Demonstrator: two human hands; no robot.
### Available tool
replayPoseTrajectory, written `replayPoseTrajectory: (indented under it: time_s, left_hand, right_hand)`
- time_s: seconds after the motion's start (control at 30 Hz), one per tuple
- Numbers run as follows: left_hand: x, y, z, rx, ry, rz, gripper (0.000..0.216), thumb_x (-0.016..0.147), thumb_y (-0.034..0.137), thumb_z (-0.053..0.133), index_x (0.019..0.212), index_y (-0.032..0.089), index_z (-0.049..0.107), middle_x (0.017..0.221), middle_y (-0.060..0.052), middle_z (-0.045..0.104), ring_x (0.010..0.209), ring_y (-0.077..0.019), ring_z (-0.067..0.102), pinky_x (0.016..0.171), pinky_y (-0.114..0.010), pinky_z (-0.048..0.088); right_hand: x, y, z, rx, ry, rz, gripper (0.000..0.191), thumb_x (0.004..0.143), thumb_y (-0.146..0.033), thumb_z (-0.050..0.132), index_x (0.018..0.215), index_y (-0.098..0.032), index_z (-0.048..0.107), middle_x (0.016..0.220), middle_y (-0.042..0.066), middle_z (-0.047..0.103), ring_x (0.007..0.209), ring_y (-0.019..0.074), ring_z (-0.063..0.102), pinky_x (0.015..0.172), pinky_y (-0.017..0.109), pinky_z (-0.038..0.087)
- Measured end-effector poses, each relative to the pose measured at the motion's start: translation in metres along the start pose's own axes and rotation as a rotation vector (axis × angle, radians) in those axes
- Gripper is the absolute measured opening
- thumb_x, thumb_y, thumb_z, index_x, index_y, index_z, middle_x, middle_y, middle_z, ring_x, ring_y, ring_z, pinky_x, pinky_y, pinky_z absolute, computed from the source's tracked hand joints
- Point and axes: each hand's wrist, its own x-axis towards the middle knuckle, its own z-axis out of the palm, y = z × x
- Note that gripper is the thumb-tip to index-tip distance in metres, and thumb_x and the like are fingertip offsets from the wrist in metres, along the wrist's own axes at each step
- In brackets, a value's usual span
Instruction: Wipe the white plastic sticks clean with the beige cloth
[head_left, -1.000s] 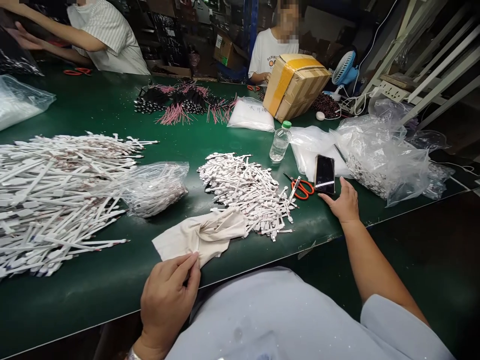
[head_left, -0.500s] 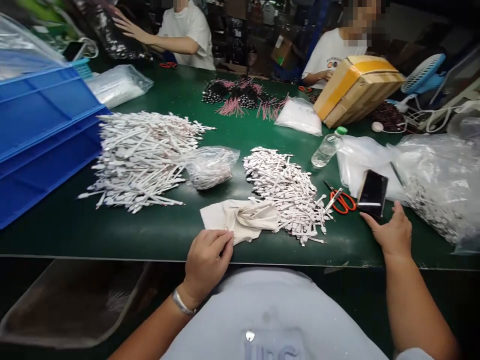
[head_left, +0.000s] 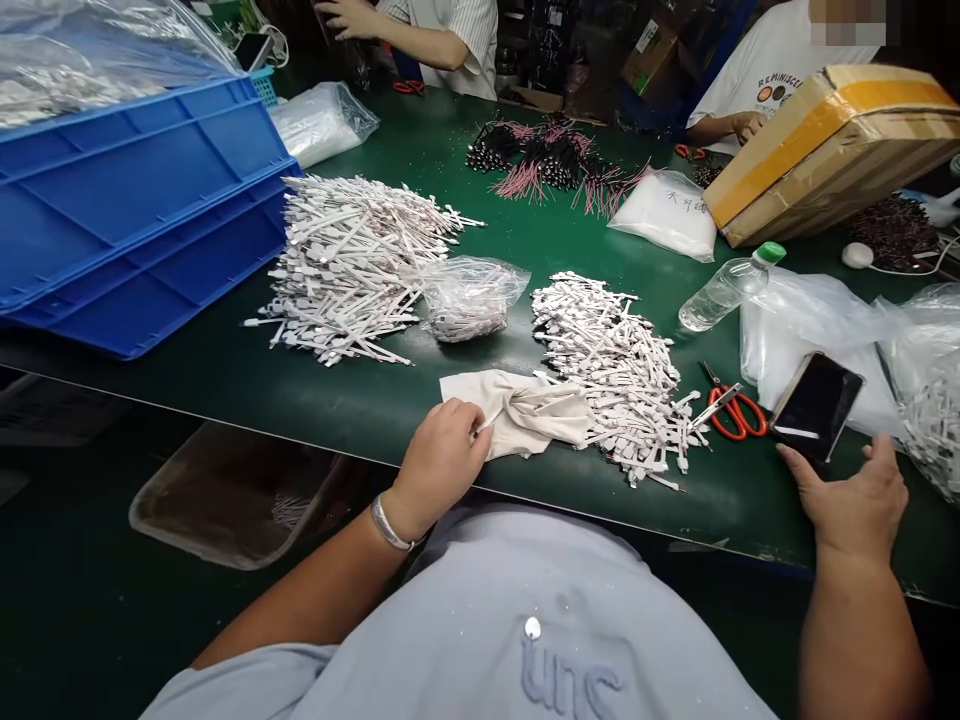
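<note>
My left hand [head_left: 442, 462] rests at the table's front edge and pinches the near corner of a crumpled beige cloth [head_left: 525, 412]. The cloth lies against a heap of white strips [head_left: 611, 360]. My right hand [head_left: 855, 500] lies flat on the green table [head_left: 345, 395] with fingers apart, its fingertips just below a black phone [head_left: 816, 405] that leans on clear plastic bags [head_left: 802, 320]. Orange-handled scissors [head_left: 731, 410] lie between the strip heap and the phone.
A larger pile of white strips [head_left: 352, 265] and a small filled bag [head_left: 469, 298] sit left of centre, beside stacked blue crates [head_left: 135, 210]. A water bottle [head_left: 724, 290], a taped cardboard box [head_left: 825, 150] and pink-black wire bundles [head_left: 551, 165] lie farther back. Two other people work at the far side.
My head has turned left, so the blue crates come into view. My left hand stays on the cloth and my right hand stays by the phone.
</note>
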Motion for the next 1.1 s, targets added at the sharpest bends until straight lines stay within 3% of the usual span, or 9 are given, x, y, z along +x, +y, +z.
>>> replayPoseTrajectory:
  time_s: [0.17,0.3,0.4,0.57,0.83,0.97,1.1]
  left_hand:
    - [-0.001,-0.004,-0.012,0.019,0.02,-0.082,0.01,0.086,0.026,0.049,0.079,0.018,0.052,0.076,-0.002,0.056,0.069,-0.017,0.053,0.062,-0.029,0.039]
    - [0.001,-0.009,-0.01,0.069,0.083,-0.035,0.011,0.087,0.027,0.049,0.08,0.018,0.051,0.076,-0.002,0.056,0.071,-0.0172,0.053,0.064,-0.029,0.039]
    - [0.002,-0.014,0.001,0.104,0.126,0.04,0.01,0.086,0.026,0.05,0.08,0.018,0.052,0.076,-0.003,0.056,0.072,-0.0182,0.052,0.067,-0.03,0.04]
    - [0.002,-0.02,0.015,0.125,0.23,0.088,0.01,0.086,0.026,0.052,0.083,0.017,0.054,0.079,-0.005,0.058,0.075,-0.0195,0.051,0.071,-0.032,0.04]
    - [0.001,-0.023,0.015,0.084,0.228,0.088,0.008,0.086,0.025,0.053,0.085,0.017,0.055,0.079,-0.004,0.058,0.075,-0.0194,0.051,0.071,-0.032,0.041]
    - [0.001,-0.023,0.016,0.073,0.231,0.089,0.008,0.086,0.025,0.053,0.084,0.018,0.055,0.079,-0.004,0.058,0.075,-0.0194,0.051,0.071,-0.032,0.041]
    - [0.0,-0.023,0.016,0.058,0.25,0.091,0.007,0.085,0.024,0.053,0.085,0.018,0.055,0.079,-0.004,0.059,0.075,-0.0194,0.051,0.07,-0.032,0.041]
  right_hand:
    - [-0.001,-0.003,-0.005,0.009,-0.046,0.068,0.107,0.07,-0.081,0.059,0.141,-0.003,0.035,0.118,0.02,0.052,0.107,0.0414,0.05,0.097,0.051,0.038]
    - [0.007,-0.022,-0.015,0.007,-0.391,0.372,0.12,0.066,-0.066,0.078,0.15,-0.014,0.012,0.126,0.016,0.049,0.109,0.0416,0.049,0.094,0.051,0.043]
    - [0.018,-0.045,-0.018,-0.061,-0.553,0.451,0.127,0.069,-0.07,0.075,0.15,-0.013,-0.003,0.136,0.021,0.036,0.117,0.0428,0.041,0.098,0.052,0.039]
    - [0.035,-0.066,-0.014,-0.177,-0.583,0.505,0.122,0.076,-0.078,0.061,0.149,-0.009,-0.007,0.135,0.027,0.032,0.122,0.0448,0.033,0.097,0.057,0.035]
    - [0.048,-0.07,-0.004,-0.176,-0.58,0.668,0.115,0.08,-0.065,0.066,0.149,-0.01,-0.009,0.137,0.025,0.03,0.124,0.0402,0.03,0.099,0.053,0.033]
    - [0.05,-0.064,0.006,-0.213,-0.515,0.658,0.116,0.079,-0.069,0.063,0.149,-0.009,-0.007,0.135,0.027,0.032,0.123,0.0415,0.031,0.099,0.054,0.031]
    - [0.057,-0.057,0.01,-0.243,-0.485,0.645,0.125,0.072,-0.068,0.073,0.149,-0.007,-0.005,0.13,0.029,0.038,0.119,0.0417,0.039,0.097,0.05,0.037]
